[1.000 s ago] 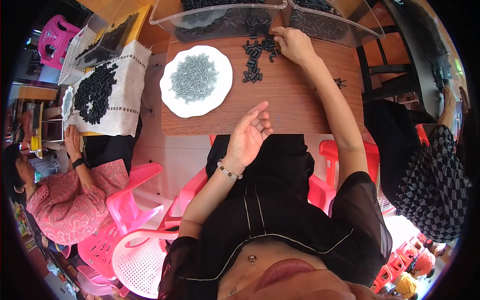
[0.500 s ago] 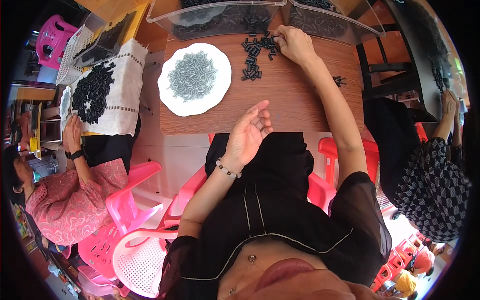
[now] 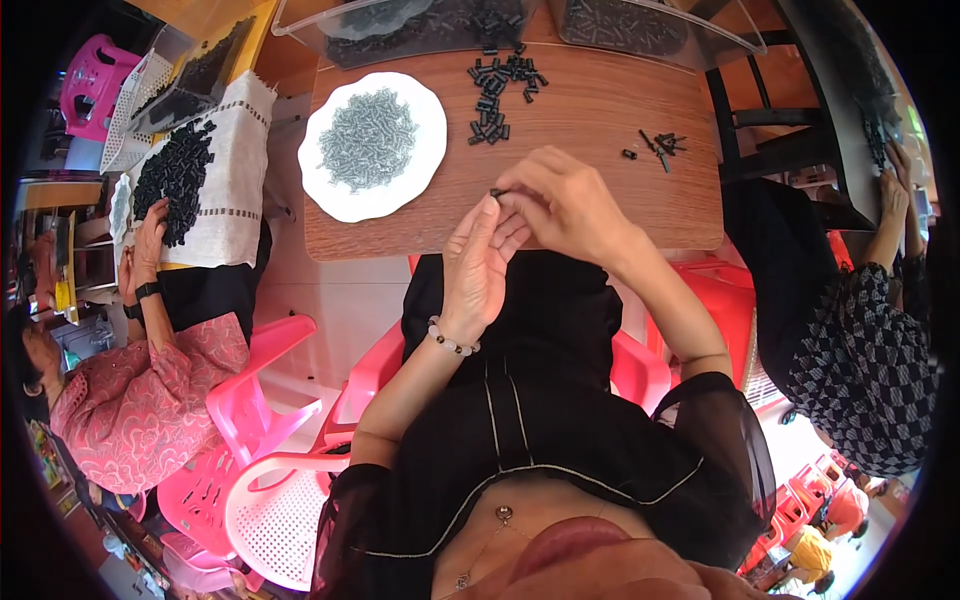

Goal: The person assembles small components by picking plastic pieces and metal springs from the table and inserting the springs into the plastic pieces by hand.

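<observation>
Above the near edge of the brown table, my two hands meet at a small black cylindrical piece [image 3: 497, 192]. My right hand [image 3: 578, 210] pinches it between thumb and fingertips. My left hand [image 3: 474, 270], with a bead bracelet at the wrist, has its thumb tip against the piece and its fingers curled beneath. To the left, a white scalloped plate [image 3: 428, 165] holds a heap of small clear tubes [image 3: 368, 138]. Beyond my hands lies a loose pile of short black cylinders [image 3: 492, 92]. Thin dark pieces [image 3: 664, 146] lie at the table's right.
Clear plastic bins [image 3: 430, 38] of black parts stand along the table's far side. At left, a person's hand [image 3: 150, 235] rests at another pile of black pieces [image 3: 175, 180] on a white cloth. Another person works at right. Pink chairs [image 3: 265, 375] stand nearby.
My right hand has come back from the black pile toward me, with a small black piece in its fingertips. It now meets my left hand, whose thumb has risen to the piece.
</observation>
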Tool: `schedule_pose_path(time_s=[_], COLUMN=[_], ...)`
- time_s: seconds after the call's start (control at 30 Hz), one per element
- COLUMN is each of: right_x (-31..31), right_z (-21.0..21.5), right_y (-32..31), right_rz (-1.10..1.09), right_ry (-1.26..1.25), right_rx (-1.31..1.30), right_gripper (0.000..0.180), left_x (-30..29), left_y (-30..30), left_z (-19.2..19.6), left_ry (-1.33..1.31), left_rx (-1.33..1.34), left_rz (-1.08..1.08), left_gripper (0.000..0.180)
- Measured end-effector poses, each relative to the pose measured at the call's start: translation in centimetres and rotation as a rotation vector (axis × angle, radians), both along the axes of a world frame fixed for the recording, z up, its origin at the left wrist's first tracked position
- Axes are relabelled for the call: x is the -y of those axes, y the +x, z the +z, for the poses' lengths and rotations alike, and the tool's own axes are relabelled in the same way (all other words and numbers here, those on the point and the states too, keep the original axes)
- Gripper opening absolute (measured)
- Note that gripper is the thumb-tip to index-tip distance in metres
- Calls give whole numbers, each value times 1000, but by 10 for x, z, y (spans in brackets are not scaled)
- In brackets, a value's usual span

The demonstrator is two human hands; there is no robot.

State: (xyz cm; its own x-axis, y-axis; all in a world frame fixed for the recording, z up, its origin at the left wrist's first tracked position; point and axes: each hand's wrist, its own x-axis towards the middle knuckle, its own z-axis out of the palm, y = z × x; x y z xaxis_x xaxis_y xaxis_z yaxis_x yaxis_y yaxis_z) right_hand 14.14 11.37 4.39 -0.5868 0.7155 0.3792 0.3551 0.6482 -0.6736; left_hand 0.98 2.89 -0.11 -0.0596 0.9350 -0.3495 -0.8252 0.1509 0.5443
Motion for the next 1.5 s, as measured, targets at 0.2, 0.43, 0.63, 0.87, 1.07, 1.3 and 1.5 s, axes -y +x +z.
schedule_pose_path(time_s=[0.2, 0.43, 0.63, 0.87, 1.07, 1.3, 1.5], right_x=[14, 2, -36, -55, -56, -61, -63], right_z=[4, 10, 1, -28, -27, -30, -29], right_y=[-5, -20, -64, -122, -135, -132, -130], right_rz=[42, 202, 91, 85, 120, 128, 155], right_ry=[-15, 2, 38, 182, 125, 139, 2], right_rx=[42, 105, 53, 211, 272, 245, 181], right_gripper=[12, 12, 14, 17, 7, 2, 8], left_x=[13, 21, 26, 32, 32, 30, 30], left_y=[-1, -12, -19, -26, -34, -32, -34], left_z=[-3, -7, -15, -13, -15, -8, -7], left_ry=[13, -88, -78, -41, -29, -66, -73], left_rx=[-2, 1, 97, 77, 76, 40, 50], left_rz=[81, 172, 122, 125, 135, 109, 107], left_gripper=[25, 21, 18, 21, 22, 22, 22])
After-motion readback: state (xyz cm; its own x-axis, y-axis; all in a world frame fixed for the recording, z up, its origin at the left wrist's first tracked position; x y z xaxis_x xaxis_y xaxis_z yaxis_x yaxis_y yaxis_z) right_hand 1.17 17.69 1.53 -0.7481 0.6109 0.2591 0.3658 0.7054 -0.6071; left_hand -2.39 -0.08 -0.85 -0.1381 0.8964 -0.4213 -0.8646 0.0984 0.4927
